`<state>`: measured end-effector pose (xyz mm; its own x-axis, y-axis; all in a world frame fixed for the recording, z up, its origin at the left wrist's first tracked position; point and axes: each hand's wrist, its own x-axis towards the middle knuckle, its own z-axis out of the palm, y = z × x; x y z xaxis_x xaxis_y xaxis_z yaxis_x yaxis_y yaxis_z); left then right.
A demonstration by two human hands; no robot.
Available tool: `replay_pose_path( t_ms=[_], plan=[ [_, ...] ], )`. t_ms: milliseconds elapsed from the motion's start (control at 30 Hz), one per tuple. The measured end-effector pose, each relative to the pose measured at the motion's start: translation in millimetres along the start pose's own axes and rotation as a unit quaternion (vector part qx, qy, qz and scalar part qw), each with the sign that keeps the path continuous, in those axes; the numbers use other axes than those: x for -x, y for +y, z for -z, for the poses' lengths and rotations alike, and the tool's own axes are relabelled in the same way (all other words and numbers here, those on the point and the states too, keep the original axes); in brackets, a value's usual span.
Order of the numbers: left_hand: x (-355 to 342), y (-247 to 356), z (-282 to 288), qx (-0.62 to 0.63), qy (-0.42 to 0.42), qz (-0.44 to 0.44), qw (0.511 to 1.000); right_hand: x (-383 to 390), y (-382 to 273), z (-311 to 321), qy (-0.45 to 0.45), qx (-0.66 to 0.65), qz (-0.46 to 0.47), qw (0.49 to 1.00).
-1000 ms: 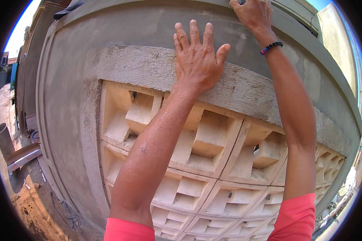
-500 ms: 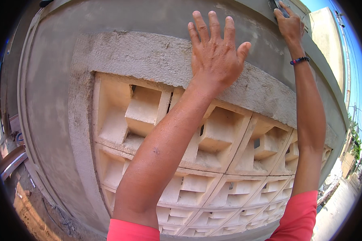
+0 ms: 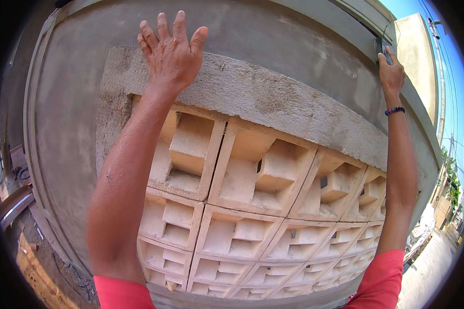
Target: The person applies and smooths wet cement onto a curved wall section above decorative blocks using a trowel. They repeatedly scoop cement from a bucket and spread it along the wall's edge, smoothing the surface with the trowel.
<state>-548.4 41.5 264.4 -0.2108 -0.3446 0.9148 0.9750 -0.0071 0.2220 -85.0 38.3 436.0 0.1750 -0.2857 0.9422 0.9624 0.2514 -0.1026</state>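
Observation:
My left hand (image 3: 174,57) is open against the wall, its fingers spread over smooth grey plaster (image 3: 252,38) and its wrist over a rough cement band (image 3: 273,92). Up at the far right, my right hand (image 3: 392,72) grips a small dark flat tool (image 3: 380,47) close to the wall's upper edge. Fingers and glare hide most of that tool, so I cannot tell its exact kind. Below both hands is a grid of cream ventilation blocks (image 3: 265,203) with stepped openings, framed by the rough band. My left forearm crosses in front of its left side.
A raised plaster ledge (image 3: 319,14) runs along the top. At the right are a utility pole (image 3: 442,98), wires and a pale road (image 3: 432,268). Dirt and debris (image 3: 41,273) lie at the lower left, near a metal beam (image 3: 16,208).
My left hand has moved left along the wall, still spread. My right hand has shifted right and a little down with the dark tool. More ventilation blocks show between my arms.

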Motion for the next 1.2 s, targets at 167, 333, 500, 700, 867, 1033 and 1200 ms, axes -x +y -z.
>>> replay_pose_path(
  t_ms=[167,333,500,700,867,1033,1200],
  plan=[
    [12,-9,-2,-0.001,-0.026,0.005,1.0,18,-156,-38,0.054,-0.036,0.158,0.985],
    [14,-5,-6,0.006,-0.024,0.007,1.0,33,-260,-22,-0.041,-0.152,0.267,0.951],
    [11,-8,-1,-0.015,-0.031,0.011,0.999,11,-163,-33,-0.014,-0.112,0.304,0.946],
    [15,1,-9,0.02,-0.023,0.01,0.999,-3,-206,-34,-0.02,-0.035,0.171,0.984],
    [12,-10,-3,-0.003,-0.02,0.006,1.0,16,-177,-37,0.024,-0.127,0.372,0.919],
    [13,-4,-3,0.017,-0.017,0.008,1.0,-19,-163,-40,-0.018,-0.094,0.151,0.984],
    [14,-5,-4,0.007,-0.011,0.014,1.0,29,-273,-45,0.018,-0.149,0.31,0.939]
  ],
)
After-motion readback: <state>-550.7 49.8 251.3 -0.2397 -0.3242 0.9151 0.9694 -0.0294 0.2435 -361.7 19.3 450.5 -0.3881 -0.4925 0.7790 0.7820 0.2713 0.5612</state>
